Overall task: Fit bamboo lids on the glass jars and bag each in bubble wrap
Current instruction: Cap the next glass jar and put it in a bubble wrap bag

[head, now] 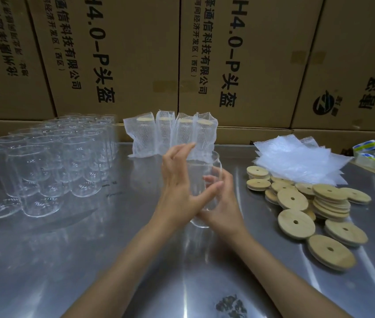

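One glass jar, likely slick and breakable, sits between both hands; right hand curls round its lower wall; left hand spread alongside; hold low, firmly.

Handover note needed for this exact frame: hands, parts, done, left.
Left hand: open, fingers spread, palm and thumb against the clear glass jar held mid-table.
Right hand: fingers curled round the same jar from the right. No lid on it.
Parts: unlidded clear glass jars grouped at left; round bamboo lids with centre holes piled at right; flat bubble-wrap bags stacked behind the lids.
Done: four lidded jars in bubble wrap standing at the back.
Left: lid and bag the held jar, then the rest.
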Tool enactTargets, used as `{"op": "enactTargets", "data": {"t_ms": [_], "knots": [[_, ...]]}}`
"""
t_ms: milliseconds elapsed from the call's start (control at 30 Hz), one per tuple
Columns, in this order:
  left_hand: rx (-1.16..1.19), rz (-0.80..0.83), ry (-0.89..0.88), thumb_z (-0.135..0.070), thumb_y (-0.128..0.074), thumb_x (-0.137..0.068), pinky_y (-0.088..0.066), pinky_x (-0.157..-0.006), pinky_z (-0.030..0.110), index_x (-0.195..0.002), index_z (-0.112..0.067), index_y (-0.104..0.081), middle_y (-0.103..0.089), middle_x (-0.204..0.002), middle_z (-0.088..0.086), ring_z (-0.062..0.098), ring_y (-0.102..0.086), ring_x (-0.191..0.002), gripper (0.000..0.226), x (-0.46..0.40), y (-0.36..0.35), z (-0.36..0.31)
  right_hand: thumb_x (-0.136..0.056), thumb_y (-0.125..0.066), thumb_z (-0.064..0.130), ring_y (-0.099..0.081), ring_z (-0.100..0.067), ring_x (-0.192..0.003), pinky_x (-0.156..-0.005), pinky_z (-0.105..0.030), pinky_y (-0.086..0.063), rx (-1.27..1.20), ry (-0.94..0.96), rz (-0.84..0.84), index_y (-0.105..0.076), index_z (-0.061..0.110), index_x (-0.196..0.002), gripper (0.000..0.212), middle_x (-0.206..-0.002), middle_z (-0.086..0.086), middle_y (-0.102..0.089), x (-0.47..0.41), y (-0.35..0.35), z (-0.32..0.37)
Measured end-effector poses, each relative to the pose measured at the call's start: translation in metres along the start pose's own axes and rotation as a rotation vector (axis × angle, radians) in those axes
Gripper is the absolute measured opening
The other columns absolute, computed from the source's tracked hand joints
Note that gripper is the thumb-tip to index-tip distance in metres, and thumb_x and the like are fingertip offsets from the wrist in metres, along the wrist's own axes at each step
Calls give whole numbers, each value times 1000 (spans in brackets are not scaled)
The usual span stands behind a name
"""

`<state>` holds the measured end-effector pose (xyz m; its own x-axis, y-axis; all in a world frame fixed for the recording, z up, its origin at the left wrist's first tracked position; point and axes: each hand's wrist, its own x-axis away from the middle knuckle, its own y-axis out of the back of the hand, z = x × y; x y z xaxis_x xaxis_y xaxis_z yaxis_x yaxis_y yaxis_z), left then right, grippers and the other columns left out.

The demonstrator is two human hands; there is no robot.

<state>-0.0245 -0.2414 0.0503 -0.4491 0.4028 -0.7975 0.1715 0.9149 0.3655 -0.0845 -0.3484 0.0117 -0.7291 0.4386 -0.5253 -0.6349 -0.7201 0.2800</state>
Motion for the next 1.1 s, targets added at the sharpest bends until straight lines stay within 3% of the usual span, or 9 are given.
{"op": "enactTargets", "data": {"t_ms": [67, 167, 267, 400, 567, 667, 767, 967, 1100], "knots": [[185, 75, 188, -64, -66, -66, -28, -94, -3, -136, -57, -12, -19, -143, -16, 1, -25, -133, 89, 6, -8, 6, -62, -87, 21, -55, 1, -115, -93, -45, -52, -30, -35, -48, -32, 24, -134, 90, -120, 15, -52, -4, 3, -6], [386, 174, 404, -67, -70, -58, -47, -93, 17, -131, -68, -12, -35, -143, -19, 6, -42, -131, 94, 19, -17, 21, -67, -86, 8, -54, -9, -120, -99, -39, -50, -66, -65, -71, -30, 24, -130, 86, -121, 7, -52, -9, 4, -14], [409, 181, 473, -65, -71, -59, -50, -97, 27, -132, -58, -29, -50, -134, -17, 5, -52, -124, 85, 26, -24, 34, -69, -85, 8, -48, -13, -127, -105, -34, -44, -104, -94, -52, -27, 21, -131, 86, -126, -1, -47, -10, 4, -16], [442, 157, 496, -53, -77, -69, -50, -80, 12, -138, -40, -39, -54, -129, -14, -2, -54, -117, 79, 29, -25, 36, -70, -85, 13, -43, -9, -129, -99, -18, -39, -104, -142, 0, -23, 25, -133, 89, -126, 6, -42, -9, 5, -14], [431, 172, 492, -48, -75, -74, -49, -80, 12, -135, -42, -38, -54, -126, -21, -8, -55, -113, 72, 31, -20, 36, -74, -83, 18, -32, -9, -138, -112, -36, -36, -28, -141, 78, -14, 20, -141, 96, -145, -2, -33, -7, 12, -11], [416, 181, 517, -54, -71, -75, -51, -88, 21, -135, -40, -40, -53, -125, -21, 4, -55, -119, 69, 33, -18, 40, -72, -78, 34, -15, -9, -146, -119, -36, -24, 45, -139, 109, -4, 20, -150, 108, -156, -1, -16, -7, 18, -7], [410, 197, 552, -56, -64, -69, -47, -99, 25, -137, -30, -44, -55, -125, -16, 7, -56, -118, 75, 34, -20, 42, -62, -55, 44, -12, -9, -145, -120, -34, -16, 26, -158, 79, -6, 19, -153, 106, -156, 2, -15, -8, 24, 2], [336, 221, 574, -61, -61, -68, -39, -71, -3, -123, -41, -46, -49, -113, -31, -13, -55, -100, 61, 37, -19, 38, -83, -48, 19, -31, -26, -136, -116, -43, -21, 631, -112, -402, -42, 9, -140, 57, -142, -9, -43, -14, 55, -4], [328, 229, 571, -63, -60, -67, -42, -74, 0, -121, -41, -47, -58, -120, -19, -19, -55, -99, 60, 37, -19, 38, -88, -52, 25, -15, -43, -141, -117, -49, -11, 949, -627, -198, -30, 6, -143, 62, -153, -22, -22, -14, 73, -19]]}}
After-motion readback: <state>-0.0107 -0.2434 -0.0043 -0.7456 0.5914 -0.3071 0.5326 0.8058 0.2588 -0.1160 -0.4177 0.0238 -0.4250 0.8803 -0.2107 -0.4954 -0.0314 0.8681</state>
